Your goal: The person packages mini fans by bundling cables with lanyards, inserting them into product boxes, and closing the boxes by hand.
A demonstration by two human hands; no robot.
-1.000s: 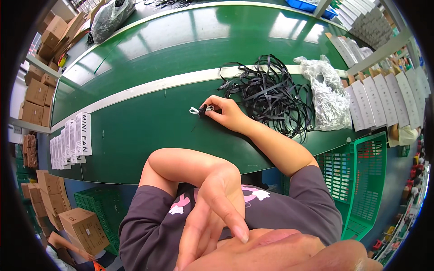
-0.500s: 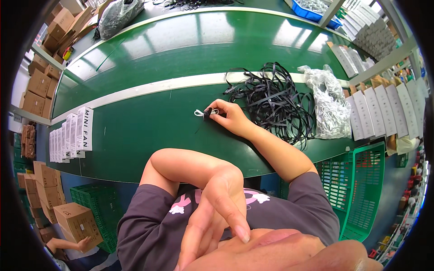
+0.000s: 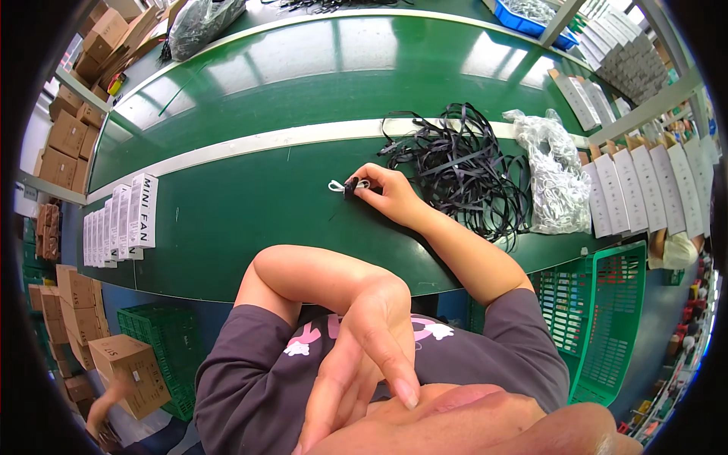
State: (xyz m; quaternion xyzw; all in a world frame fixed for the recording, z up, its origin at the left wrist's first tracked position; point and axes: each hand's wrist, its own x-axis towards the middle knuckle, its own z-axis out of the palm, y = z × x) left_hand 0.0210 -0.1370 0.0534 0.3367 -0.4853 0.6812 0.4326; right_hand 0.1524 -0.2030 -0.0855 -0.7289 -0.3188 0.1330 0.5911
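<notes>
Nearest the camera, the left hand [image 3: 364,356] is raised close to the face, fingers loosely extended and parted, holding nothing and touching nothing on the worktop [image 3: 250,220]. Beyond it, the right hand [image 3: 387,193] reaches out across the green belt, fingers pinched narrow on a small black clip [image 3: 350,186] with a thin white loop [image 3: 336,185] sticking out to its left; the piece rests on or just above the surface, cannot tell which. Just beside that hand, to its right, lies a tangled heap of black straps [image 3: 462,167], and beyond that a clear bag of white cords [image 3: 550,178]. At the left edge of the worktop stands a row of white boxes [image 3: 121,220]. A green crate [image 3: 607,318] sits lower right, off the worktop; flat white cartons [image 3: 644,182] lean in a rack at the far right. Risk, as a judgement: the grip is one-handed and on a small part, so the clip could twist or slip from the fingertips; the sleeve or wrist passing near the strap heap could snag a loop and drag the tangle along.
</notes>
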